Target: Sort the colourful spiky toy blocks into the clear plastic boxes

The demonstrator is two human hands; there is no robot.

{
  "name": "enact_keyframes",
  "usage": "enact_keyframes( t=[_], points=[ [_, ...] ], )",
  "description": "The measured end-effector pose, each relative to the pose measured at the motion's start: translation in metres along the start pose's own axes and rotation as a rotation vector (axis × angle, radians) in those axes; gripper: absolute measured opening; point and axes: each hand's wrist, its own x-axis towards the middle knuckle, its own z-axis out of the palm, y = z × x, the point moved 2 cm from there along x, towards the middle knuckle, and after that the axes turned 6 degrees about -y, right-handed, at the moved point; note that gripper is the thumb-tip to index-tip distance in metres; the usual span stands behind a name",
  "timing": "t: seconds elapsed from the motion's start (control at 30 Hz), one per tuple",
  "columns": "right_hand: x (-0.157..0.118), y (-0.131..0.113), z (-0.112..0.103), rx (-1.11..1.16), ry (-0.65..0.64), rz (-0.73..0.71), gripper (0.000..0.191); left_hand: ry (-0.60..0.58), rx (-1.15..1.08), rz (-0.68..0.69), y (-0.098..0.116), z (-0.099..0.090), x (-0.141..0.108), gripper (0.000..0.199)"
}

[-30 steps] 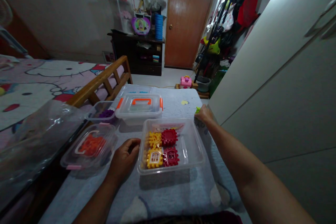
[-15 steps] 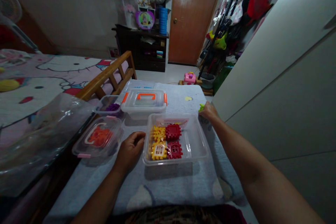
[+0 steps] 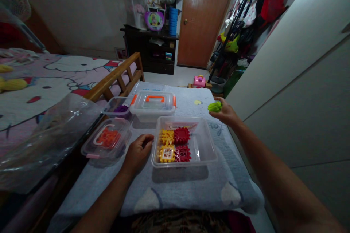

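Several clear boxes sit on our blanket (image 3: 175, 193): orange-red pieces in a lidded box (image 3: 106, 142), purple ones in a small tub (image 3: 117, 109), then a lidded box with orange handles (image 3: 152, 103). Our left hand (image 3: 138, 154) rests empty and loosely curled just beside an open tray (image 3: 186, 117) holding four yellow and red interlocking blocks (image 3: 175, 145), while our right hand (image 3: 224, 113) pinches a green piece (image 3: 214, 106) in the air near the far corner of the blanket (the one piece we see outside any box so far).

Left hand (image 3: 137, 154) and right hand (image 3: 224, 113) bare; left forearm (image 3: 101, 196) and right forearm (image 3: 273, 167) bare behind the fingers, sleeveless in view. Well below the left fingers: patterned brown garment (image 3: 175, 222), maroon panel alongside.
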Motion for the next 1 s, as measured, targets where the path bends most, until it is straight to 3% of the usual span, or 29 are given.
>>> enact_keyframes(
  t=[0.07, 0.13, 0.23, 0.3, 0.43, 0.63, 0.83, 1.0],
  points=[
    [-0.018, -0.036, -0.019, -0.002, 0.008, -0.139, 0.068, 0.01, -0.007, -0.01, 0.0, 0.0, 0.0, 0.032],
    [-0.038, -0.071, -0.029, -0.015, -0.086, -0.264, 0.069, 0.014, -0.012, -0.01, 0.0, 0.001, 0.0, 0.032],
    [-0.062, -0.108, -0.025, -0.077, -0.33, -0.39, 0.065, 0.014, -0.005, 0.01, 0.0, 0.001, 0.001, 0.031],
    [-0.071, -0.118, -0.013, -0.184, -0.461, -0.457, 0.065, 0.012, 0.005, 0.024, -0.001, 0.001, 0.001, 0.031],
    [-0.076, -0.118, 0.015, -0.45, -0.63, -0.538, 0.058, 0.01, 0.015, 0.044, -0.001, 0.001, 0.0, 0.03],
    [-0.076, -0.115, 0.046, -0.725, -0.728, -0.609, 0.052, 0.022, 0.024, 0.048, 0.0, 0.0, 0.001, 0.031],
    [-0.076, -0.112, 0.061, -0.787, -0.707, -0.579, 0.062, 0.021, 0.009, 0.033, -0.004, 0.001, 0.001, 0.03],
    [-0.077, -0.105, 0.068, -0.794, -0.657, -0.563, 0.09, 0.016, 0.003, 0.028, -0.003, 0.001, 0.001, 0.03]
  ],
)
